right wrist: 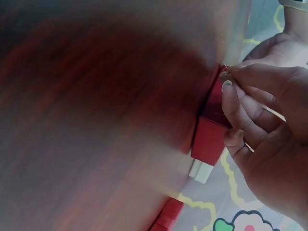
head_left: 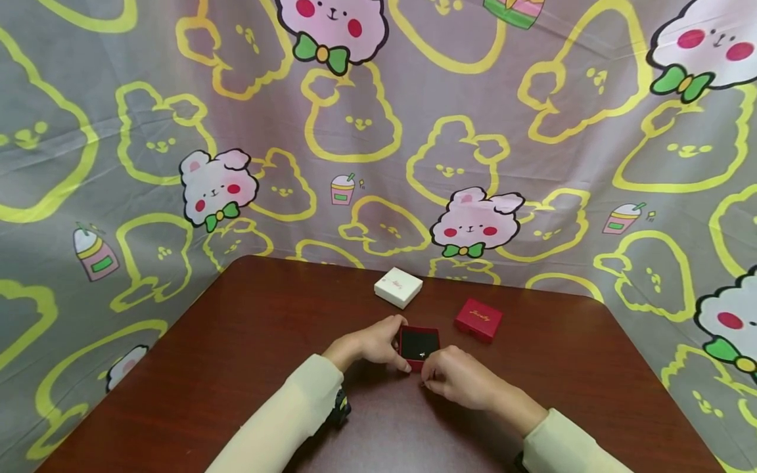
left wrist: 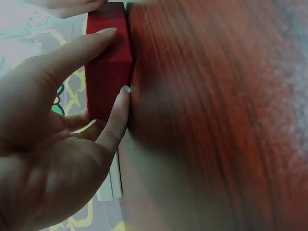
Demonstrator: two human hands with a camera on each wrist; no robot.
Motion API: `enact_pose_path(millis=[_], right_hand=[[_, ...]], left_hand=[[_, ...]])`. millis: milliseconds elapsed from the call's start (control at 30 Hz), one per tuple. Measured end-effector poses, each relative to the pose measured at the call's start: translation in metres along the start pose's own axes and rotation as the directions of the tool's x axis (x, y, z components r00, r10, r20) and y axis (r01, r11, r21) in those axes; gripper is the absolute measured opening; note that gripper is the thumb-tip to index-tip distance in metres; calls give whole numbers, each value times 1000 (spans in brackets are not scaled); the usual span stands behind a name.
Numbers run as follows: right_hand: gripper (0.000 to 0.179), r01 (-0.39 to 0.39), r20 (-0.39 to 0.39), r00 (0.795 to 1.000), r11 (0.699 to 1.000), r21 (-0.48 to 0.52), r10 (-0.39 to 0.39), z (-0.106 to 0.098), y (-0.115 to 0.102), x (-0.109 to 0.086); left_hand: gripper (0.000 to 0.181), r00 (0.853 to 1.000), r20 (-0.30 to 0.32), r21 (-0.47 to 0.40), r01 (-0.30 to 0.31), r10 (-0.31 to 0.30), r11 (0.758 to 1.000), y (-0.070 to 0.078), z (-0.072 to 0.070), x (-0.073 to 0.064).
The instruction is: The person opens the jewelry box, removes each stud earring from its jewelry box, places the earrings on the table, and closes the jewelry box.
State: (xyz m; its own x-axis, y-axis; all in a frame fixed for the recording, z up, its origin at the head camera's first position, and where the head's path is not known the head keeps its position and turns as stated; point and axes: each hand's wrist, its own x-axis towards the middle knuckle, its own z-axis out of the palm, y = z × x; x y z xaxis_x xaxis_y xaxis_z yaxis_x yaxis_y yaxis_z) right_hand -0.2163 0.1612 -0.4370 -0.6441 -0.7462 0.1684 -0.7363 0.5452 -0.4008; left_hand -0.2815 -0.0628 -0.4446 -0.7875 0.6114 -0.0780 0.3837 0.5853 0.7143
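Note:
An open red jewelry box [head_left: 416, 365] sits on the table with a black insert [head_left: 418, 338] inside. On the insert's front part lies a tiny shiny piece, like an earring [head_left: 422, 355]. My left hand [head_left: 378, 341] holds the box from its left side, thumb along the front wall and fingers round the side and back. In the left wrist view, the thumb and fingers press on the red walls [left wrist: 108, 89]. Beside the box's front right corner is my right hand [head_left: 461, 378]. Its thumb and index finger pinch a tiny thin shiny piece [right wrist: 225, 70], mostly hidden by the fingertips.
A red lid [head_left: 479, 320] with gold lettering lies behind and to the right of the box. Farther back stands a white box [head_left: 399, 288]. The brown table [head_left: 284, 302] ends at a patterned cloth backdrop [head_left: 378, 177].

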Motion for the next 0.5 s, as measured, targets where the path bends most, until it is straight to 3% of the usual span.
enact_pose_path(millis=[500], right_hand=[[9, -51, 63, 997, 999, 4, 50, 0, 1, 2]], left_hand=[[74, 1000, 3, 19, 8, -9, 1000, -1, -1, 3]])
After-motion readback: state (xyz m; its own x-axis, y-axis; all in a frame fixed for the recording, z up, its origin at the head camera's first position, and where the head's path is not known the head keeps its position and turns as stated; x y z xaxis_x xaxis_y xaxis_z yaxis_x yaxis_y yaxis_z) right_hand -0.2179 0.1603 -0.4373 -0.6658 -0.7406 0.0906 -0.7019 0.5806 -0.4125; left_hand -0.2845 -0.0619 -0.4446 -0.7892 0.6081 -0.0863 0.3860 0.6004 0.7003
